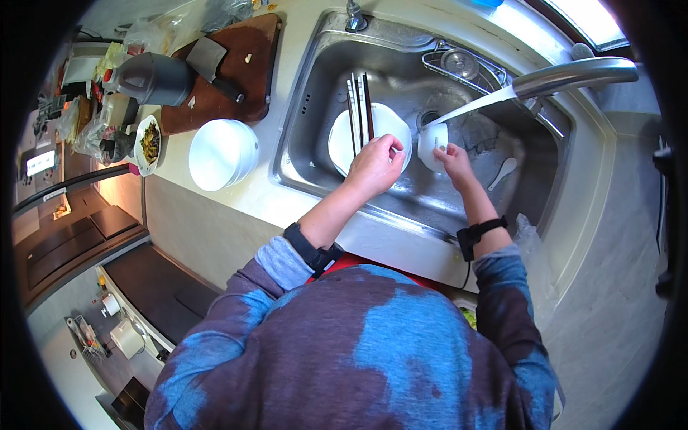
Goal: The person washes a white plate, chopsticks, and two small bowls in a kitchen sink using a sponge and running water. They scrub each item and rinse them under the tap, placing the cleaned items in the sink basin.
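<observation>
My right hand (pixel 456 161) grips the rim of a small white cup or bowl (pixel 431 146), tilted in the stainless steel sink (pixel 430 201). Water runs from the faucet (pixel 575 74) onto or just past its upper edge. My left hand (pixel 379 161) is over a stack of white plates or bowls (pixel 394 119), its thumb and fingers curled near each other; whether it holds anything is unclear. Several chopsticks (pixel 360 107) lie across that stack, their lower ends running to the left hand. A white spoon (pixel 503 173) lies on the sink floor at the right.
Stacked white bowls (pixel 223 155) stand on the counter left of the sink. Behind them are a wooden cutting board (pixel 252 59) with a cleaver (pixel 207 59), a dark jug (pixel 153 78) and a plate of food (pixel 149 142). A wire basket (pixel 467 67) holds a strainer at the sink's back.
</observation>
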Tool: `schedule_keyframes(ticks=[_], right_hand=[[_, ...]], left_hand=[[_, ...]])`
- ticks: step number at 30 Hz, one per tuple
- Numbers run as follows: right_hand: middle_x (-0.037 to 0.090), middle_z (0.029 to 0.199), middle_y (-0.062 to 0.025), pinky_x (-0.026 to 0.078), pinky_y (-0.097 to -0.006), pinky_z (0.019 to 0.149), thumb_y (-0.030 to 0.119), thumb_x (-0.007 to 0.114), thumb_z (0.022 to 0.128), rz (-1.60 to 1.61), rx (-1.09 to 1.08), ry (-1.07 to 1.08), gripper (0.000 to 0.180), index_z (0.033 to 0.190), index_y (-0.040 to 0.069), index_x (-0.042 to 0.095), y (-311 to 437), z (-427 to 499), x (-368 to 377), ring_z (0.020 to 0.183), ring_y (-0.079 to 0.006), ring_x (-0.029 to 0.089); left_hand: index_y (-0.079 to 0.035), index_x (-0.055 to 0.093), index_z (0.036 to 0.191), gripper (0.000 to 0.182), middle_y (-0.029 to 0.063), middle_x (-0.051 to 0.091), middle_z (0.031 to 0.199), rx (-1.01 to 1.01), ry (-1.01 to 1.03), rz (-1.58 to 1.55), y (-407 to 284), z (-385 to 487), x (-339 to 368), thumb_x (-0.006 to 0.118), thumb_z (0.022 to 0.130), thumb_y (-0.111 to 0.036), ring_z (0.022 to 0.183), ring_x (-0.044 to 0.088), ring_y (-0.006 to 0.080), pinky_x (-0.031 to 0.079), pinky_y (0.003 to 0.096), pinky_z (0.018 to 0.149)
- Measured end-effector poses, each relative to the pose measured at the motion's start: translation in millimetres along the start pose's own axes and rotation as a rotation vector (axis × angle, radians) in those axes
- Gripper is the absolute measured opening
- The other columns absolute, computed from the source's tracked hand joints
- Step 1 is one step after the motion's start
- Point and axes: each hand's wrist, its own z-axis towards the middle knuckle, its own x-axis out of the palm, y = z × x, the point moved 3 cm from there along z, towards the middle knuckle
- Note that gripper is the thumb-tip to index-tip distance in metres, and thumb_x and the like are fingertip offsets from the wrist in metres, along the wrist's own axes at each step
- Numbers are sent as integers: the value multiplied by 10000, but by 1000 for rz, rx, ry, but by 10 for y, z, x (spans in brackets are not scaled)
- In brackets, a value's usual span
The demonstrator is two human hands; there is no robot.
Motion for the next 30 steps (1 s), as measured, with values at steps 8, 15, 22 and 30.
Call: schedule_keyframes(ticks=[8, 15, 22, 30], right_hand=[[631, 1008, -26, 495, -263, 777, 82, 514, 944, 876, -160, 62, 208, 1146, 44, 550, 877, -506, 95, 894, -112, 611], [614, 926, -6, 447, -241, 794, 104, 580, 926, 367, -338, 71, 202, 1098, 0, 569, 1232, -1039, 37, 840, -80, 550], [561, 822, 15, 402, -212, 624, 62, 548, 933, 86, -315, 65, 121, 1037, 1, 554, 1240, -1111, -45, 722, -48, 481], [639, 975, -33, 466, -222, 728, 73, 482, 953, 574, -364, -4, 182, 1102, 12, 567, 1441, -1058, -89, 834, -88, 591]], left_hand=[[-66, 639, 1090, 303, 173, 577, 1195, 825, -288, 240, -578, 587, 539, 461, 920, -241, 1128, 535, 311, 378, 468, 987], [-14, 669, 882, 333, 224, 659, 889, 87, 209, -167, -900, 1090, 443, 450, 895, -265, 791, 642, 402, 512, 486, 719], [-36, 656, 984, 352, 159, 670, 896, 253, 194, 99, -1089, 1090, 519, 520, 914, -354, 847, 637, 314, 501, 403, 758], [-100, 662, 1028, 316, 171, 646, 1026, 729, -77, 326, -1086, 986, 569, 439, 911, -291, 910, 623, 361, 503, 464, 777]])
